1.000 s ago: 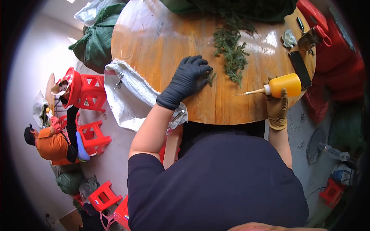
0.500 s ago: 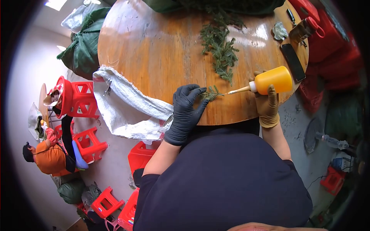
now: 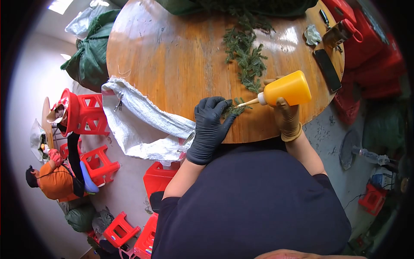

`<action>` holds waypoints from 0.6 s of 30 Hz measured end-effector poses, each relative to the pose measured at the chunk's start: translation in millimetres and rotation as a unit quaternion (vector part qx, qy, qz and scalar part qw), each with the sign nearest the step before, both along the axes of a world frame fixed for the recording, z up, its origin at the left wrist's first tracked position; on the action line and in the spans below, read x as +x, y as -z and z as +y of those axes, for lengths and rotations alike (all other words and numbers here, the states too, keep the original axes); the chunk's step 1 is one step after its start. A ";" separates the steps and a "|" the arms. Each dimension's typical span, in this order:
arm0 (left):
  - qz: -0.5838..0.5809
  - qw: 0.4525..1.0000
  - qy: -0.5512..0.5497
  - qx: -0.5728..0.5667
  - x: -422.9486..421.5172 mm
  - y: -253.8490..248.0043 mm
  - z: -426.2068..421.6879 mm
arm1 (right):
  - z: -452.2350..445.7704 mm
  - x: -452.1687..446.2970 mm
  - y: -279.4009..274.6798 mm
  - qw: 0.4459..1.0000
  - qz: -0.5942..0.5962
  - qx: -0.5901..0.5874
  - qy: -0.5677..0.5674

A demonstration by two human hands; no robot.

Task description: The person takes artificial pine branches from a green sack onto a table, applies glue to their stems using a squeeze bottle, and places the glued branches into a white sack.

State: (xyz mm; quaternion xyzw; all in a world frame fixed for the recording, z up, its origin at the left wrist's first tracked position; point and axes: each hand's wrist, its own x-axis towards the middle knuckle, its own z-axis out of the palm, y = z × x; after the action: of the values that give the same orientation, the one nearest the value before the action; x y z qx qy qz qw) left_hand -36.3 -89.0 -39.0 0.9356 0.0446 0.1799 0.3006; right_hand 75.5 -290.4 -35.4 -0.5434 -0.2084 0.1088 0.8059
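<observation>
My left hand (image 3: 210, 128), in a black glove, pinches a small green sprig (image 3: 242, 106) near the front edge of the round wooden table (image 3: 172, 56). In a tan glove, my right hand (image 3: 288, 117) is wrapped round a yellow bottle (image 3: 289, 88), tilted so its long pale nozzle (image 3: 248, 103) points left. The nozzle's tip lies over the sprig; whether it touches cannot be made out. Behind the sprig, a bunch of green branches (image 3: 245, 58) runs back toward a dark green heap.
A white woven sack (image 3: 146, 125) hangs over the table's left edge. At the right lie a black phone (image 3: 327, 70), a crumpled pale wad (image 3: 312, 35) and a dark jar (image 3: 337, 34). Red stools (image 3: 100, 165) and a person in orange (image 3: 56, 180) are at the left.
My left hand has moved toward the front edge and picked up the sprig. My right hand has brought the bottle left, its nozzle now over the sprig. The view has shifted slightly.
</observation>
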 end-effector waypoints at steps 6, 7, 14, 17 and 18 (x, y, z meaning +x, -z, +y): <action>0.001 1.000 0.003 0.005 0.3 0.1 0.1 | -10.9 4.3 3.0 1.000 -0.015 -0.022 0.009; 0.002 1.000 0.002 0.007 0.3 -0.3 -0.5 | -13.6 4.9 4.4 0.999 -0.021 -0.028 0.022; 0.005 1.000 -0.001 0.029 0.9 -2.0 -3.7 | -23.0 4.1 -5.0 0.999 -0.021 0.003 0.049; 0.005 0.999 -0.003 0.041 0.9 -0.5 -4.4 | -30.2 2.3 -6.9 0.998 -0.027 -0.021 0.057; 0.005 0.999 -0.002 0.041 0.6 -0.3 -4.4 | -32.3 1.5 -7.3 0.998 -0.027 -0.021 0.057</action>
State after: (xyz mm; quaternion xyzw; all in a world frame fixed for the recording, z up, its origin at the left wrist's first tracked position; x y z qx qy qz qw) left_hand -35.7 -93.4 -38.6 0.9478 0.0408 0.1775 0.2616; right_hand 77.0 -322.8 -28.1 -0.5743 -0.1965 0.0519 0.7930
